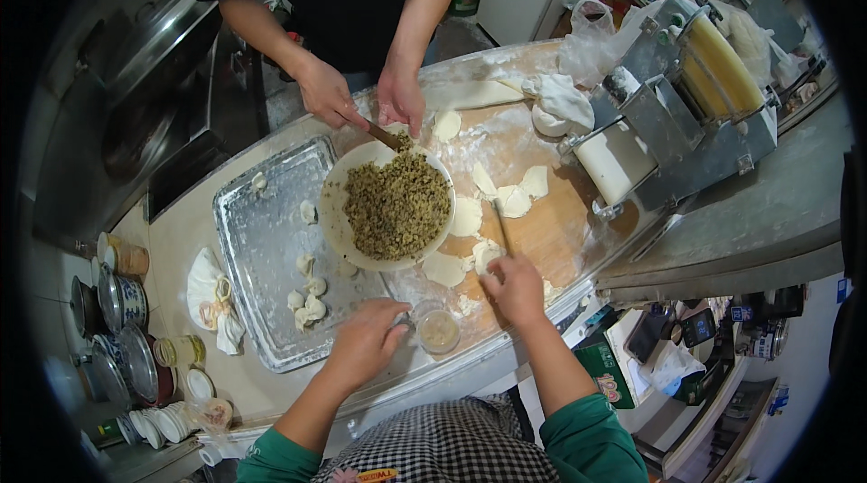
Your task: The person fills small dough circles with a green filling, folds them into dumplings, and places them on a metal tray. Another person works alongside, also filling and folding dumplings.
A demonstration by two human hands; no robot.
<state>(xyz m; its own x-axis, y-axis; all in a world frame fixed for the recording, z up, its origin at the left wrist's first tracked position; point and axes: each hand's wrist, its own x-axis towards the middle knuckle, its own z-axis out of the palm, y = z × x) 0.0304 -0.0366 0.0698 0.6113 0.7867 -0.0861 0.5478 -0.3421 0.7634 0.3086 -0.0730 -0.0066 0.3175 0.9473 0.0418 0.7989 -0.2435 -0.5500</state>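
Observation:
My left hand (pixel 369 341), thumb and fingers apart, hovers by the front edge of the metal tray (pixel 240 280), just left of a small clear cup (pixel 437 331). From my right hand (pixel 516 288) a thin stick-like tool (pixel 502 226) points away over the floured wooden board (pixel 555 232); its grip end is hidden by the fingers. Flat dough rounds (pixel 467 217) and a crumpled dough piece (pixel 486 255) lie beside that hand. A white bowl (pixel 328 219) of chopped filling (pixel 396 209) overlaps the tray's right side. Small filled dumplings (pixel 313 310) rest on the tray.
Across the table, a person's hands (pixel 332 94) hold a wooden spatula (pixel 385 135) and a dough wrapper over the bowl. A dough-rolling machine (pixel 670 117) stands at the right. Cloth-covered dough (pixel 559 104) sits beside it. Lidded pots (pixel 122 297) and jars line the left.

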